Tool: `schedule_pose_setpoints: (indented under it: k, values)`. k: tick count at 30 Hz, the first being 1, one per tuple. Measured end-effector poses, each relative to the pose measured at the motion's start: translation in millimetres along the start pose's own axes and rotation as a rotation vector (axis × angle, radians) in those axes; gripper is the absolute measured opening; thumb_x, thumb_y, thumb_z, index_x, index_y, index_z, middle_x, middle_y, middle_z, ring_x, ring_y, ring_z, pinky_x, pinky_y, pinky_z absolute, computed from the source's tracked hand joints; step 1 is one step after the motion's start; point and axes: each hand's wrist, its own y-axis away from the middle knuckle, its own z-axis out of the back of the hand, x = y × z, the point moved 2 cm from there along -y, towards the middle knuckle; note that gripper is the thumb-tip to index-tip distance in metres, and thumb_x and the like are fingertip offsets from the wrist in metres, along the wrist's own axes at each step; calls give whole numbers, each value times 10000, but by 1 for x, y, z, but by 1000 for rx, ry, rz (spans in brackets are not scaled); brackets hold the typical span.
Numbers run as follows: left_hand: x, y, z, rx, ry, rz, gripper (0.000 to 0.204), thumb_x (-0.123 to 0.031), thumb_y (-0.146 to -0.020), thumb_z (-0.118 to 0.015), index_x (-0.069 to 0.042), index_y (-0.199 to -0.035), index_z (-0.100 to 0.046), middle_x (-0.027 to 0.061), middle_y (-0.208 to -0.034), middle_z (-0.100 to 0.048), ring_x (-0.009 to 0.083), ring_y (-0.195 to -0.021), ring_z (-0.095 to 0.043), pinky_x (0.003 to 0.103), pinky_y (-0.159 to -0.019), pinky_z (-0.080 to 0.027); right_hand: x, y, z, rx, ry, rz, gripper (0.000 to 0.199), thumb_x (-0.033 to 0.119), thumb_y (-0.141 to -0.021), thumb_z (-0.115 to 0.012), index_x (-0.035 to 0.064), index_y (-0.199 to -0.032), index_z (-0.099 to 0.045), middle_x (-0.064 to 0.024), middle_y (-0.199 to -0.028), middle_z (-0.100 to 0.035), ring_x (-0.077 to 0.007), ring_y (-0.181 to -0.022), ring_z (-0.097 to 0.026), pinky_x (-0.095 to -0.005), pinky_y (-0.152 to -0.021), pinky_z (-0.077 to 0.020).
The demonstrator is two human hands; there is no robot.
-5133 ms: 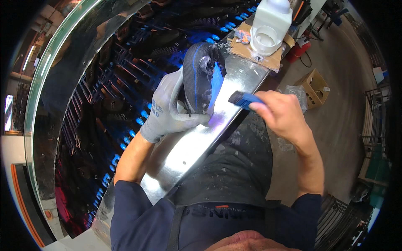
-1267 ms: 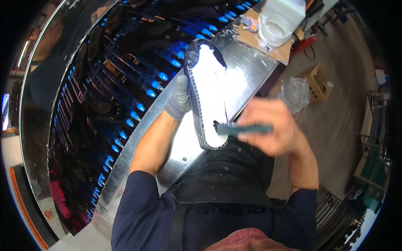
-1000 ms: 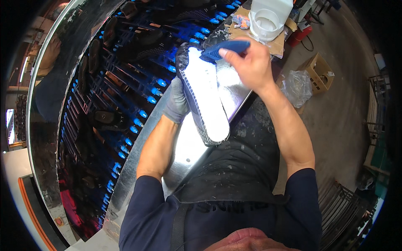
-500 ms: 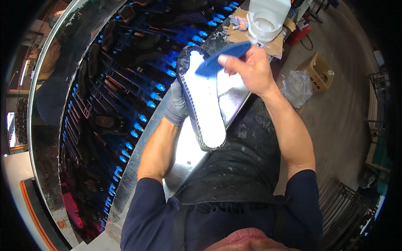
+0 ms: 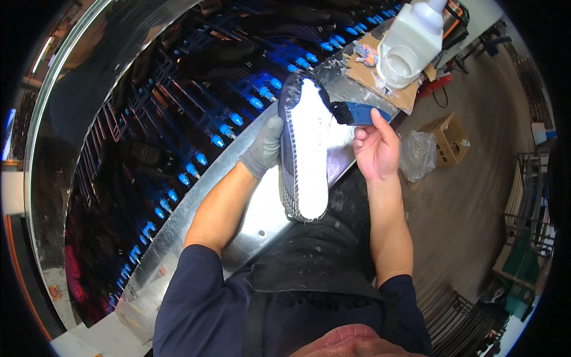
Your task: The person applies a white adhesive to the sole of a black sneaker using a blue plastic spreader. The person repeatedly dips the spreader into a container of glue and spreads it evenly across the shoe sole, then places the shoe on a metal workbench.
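Gripping the shoe (image 5: 309,154) along its left side, the gloved left hand (image 5: 264,147) is closing around the edge, its fingers partly hidden below. The white sole is facing up, glaring so brightly that its surface detail is washing out. The bare right hand (image 5: 379,149) is pinching the brush (image 5: 364,113), the thumb lying along the blue handle and the other fingers curling in. The black bristles are pointing left, sitting at the shoe's right edge near its far end; whether they are touching it, I cannot tell.

The shoe is standing lengthwise between the hands, its near end reaching past the bench (image 5: 262,208) edge and over the apron (image 5: 321,262). That edge is running slantwise below the right hand. Bare metal is showing under the left forearm and between the shoe and the right hand, leaving a narrow gap there.

Beyond the left hand, the rack (image 5: 178,113) is crowding close, its blue pegs (image 5: 236,119) lining the bench's far edge. Ahead of the right hand, a white bottle (image 5: 416,35) is standing on cardboard (image 5: 364,76). To its right, a clear bag (image 5: 418,156) and a carton (image 5: 450,143) are lying lower down, with open floor (image 5: 446,226) spreading nearer the forearm.
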Motion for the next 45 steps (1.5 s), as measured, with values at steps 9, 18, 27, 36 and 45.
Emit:
schedule_pose_setpoints:
  k: [9, 18, 27, 36, 45]
  values:
    - [-7, 0, -8, 58, 7, -66, 1019, -789, -698, -785, -32, -1356, -609, 82, -1180, -729, 193, -1062, -727, 356, -968, -607, 43, 44, -86, 680, 1436, 658, 294, -47, -754, -811, -42, -1036, -726, -165, -886, -711, -267, -785, -699, -327, -711, -544]
    - [-9, -6, -18, 19, -95, -54, 987, -806, -717, -745, -24, -1308, -637, 60, -1104, -752, 169, -965, -752, 319, -842, -640, 23, -5, -81, 155, 1425, 911, 118, 8, -848, -791, -33, -937, -726, -97, -813, -674, -172, -674, -659, -305, -594, -494]
    - [-4, -8, -10, 14, -57, -92, 984, -793, -772, -724, -19, -1366, -595, 88, -1209, -721, 182, -1068, -721, 352, -937, -613, 46, 39, -96, 736, 1379, 529, 154, 46, -808, -798, -21, -921, -717, -122, -784, -657, -246, -665, -650, -326, -599, -494]
    - [4, -9, 3, 14, -69, -75, 965, -779, -764, -737, -8, -1331, -611, 90, -1162, -730, 163, -1020, -735, 319, -892, -628, 34, 0, -51, 2, 549, 358, 165, 142, -971, -726, -12, -1029, -721, -96, -845, -738, -157, -659, -692, -278, -597, -568]
    - [2, -17, 0, 74, -70, -76, 973, -773, -758, -749, -17, -1352, -600, 100, -1171, -734, 168, -1018, -741, 316, -897, -628, 22, -1, -20, -54, 219, 43, 164, 186, -1025, -651, 25, -1051, -677, -96, -867, -735, -169, -658, -679, -285, -549, -521]
